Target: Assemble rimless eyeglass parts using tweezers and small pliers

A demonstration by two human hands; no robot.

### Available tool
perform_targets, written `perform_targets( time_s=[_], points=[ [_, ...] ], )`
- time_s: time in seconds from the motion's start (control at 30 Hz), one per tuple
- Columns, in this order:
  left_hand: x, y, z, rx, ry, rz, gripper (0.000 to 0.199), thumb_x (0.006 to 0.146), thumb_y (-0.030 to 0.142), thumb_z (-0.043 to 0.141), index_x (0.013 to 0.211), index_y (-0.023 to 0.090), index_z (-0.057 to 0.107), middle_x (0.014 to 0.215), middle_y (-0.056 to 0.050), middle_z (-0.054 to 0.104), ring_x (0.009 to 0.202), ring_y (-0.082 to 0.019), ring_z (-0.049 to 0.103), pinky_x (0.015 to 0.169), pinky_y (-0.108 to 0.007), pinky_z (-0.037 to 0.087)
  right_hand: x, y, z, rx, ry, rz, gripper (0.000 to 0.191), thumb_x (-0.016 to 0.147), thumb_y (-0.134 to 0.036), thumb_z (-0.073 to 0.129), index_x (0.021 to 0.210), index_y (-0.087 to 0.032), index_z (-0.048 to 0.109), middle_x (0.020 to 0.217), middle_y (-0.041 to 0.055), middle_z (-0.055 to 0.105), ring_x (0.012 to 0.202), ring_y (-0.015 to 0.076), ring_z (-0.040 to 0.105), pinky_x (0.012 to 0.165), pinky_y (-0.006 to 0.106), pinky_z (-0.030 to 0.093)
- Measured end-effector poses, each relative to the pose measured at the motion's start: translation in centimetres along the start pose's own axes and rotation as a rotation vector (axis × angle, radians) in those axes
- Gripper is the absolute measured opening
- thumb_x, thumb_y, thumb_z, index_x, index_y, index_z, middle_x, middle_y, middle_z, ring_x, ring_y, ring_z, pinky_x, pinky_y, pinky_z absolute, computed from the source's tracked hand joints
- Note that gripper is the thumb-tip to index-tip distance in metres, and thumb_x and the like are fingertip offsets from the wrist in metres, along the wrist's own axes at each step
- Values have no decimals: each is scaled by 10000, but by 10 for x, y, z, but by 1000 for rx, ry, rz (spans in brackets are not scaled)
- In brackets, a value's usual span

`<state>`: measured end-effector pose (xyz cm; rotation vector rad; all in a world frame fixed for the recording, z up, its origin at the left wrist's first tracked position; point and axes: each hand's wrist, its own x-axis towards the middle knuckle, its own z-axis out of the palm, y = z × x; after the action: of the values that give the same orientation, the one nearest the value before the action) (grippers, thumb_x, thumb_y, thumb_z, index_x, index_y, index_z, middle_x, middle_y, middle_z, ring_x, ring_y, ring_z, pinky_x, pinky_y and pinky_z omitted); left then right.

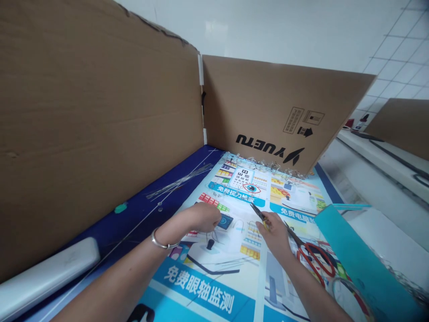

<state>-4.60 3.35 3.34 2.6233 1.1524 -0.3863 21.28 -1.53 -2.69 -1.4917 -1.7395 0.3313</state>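
Observation:
Over the printed poster (214,286), my left hand (206,218) has its fingers closed, and what they pinch is too small to make out. A silver bangle is around that wrist. My right hand (275,230) grips small dark-tipped pliers (257,210), whose jaws point up and left. Red-handled scissors (310,255) lie beside my right forearm. Thin straight wires (181,181) rest on the dark blue strip at the left. Many small clear and wire bits (254,162) are scattered at the poster's far edge.
Tall cardboard panels stand at the left (100,112) and back (261,103). A turquoise box (358,255) holding wire pieces is at the right, with a round container (350,297) near it. A white bar (50,277) lies at lower left.

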Motion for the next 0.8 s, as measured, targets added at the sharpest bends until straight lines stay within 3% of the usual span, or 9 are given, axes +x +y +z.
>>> perform_targets(
  time_s=[0.2,0.33,0.47,0.6,0.8],
  points=[
    [-12,-5,-13,-197,88,85,131,588,150,490,636,169,610,592,-4,583,496,-109,428,482,-227,257,0,0,1,-35,6,-33,278,739,-299,531,1002,-220,571,918,43,561,827,184,523,729,323,446],
    [-16,-2,-20,-390,167,127,133,613,119,461,683,168,563,607,15,545,523,-94,407,482,-204,253,-2,-2,0,-161,83,-167,270,769,-280,500,1026,-226,560,945,57,548,905,211,492,809,375,405],
    [-5,6,-15,-547,263,132,117,687,164,441,764,171,529,643,21,533,564,-91,439,503,-181,293,-5,-10,-6,-366,45,-354,267,793,-244,483,1047,-219,561,955,72,541,910,224,467,797,391,370],
    [8,7,-5,-814,249,143,130,753,225,401,839,171,483,664,20,519,556,-87,492,493,-168,349,-6,-20,-15,-526,-5,-469,279,814,-215,472,1083,-207,546,953,79,538,897,221,456,767,377,350],
    [11,9,0,-765,331,161,140,750,233,424,821,160,521,647,18,526,566,-84,484,502,-166,353,-7,-26,-20,-610,6,-536,255,828,-263,483,1067,-206,550,959,83,540,902,222,453,767,376,338]
  ],
)
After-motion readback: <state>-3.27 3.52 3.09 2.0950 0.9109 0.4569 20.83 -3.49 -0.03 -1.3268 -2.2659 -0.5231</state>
